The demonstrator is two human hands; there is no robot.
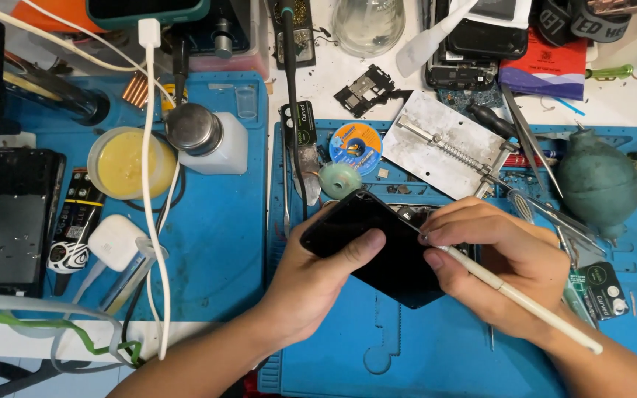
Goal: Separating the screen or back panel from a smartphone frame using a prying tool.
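Left hand (318, 276) gripping black phone (377, 247) over blue mat (407, 346) — right hand (495, 262) pressing white stick tool (517, 298) against it.

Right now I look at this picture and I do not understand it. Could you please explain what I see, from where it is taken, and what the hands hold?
There is one picture, taken by a camera worn on a person's head, looking down at a workbench. No machine works here: both hands are the person's own. The left hand grips a black phone, tilted above a blue work mat. The right hand holds a thin white tool like a pen, its tip at the upper edge of the phone. Around them lie repair things: a metal clamp plate, tweezers, a dark green rubber blower, a small spool, a white bottle with a metal cap, a round jar of yellow paste, a white cable and another dark phone at the far left.
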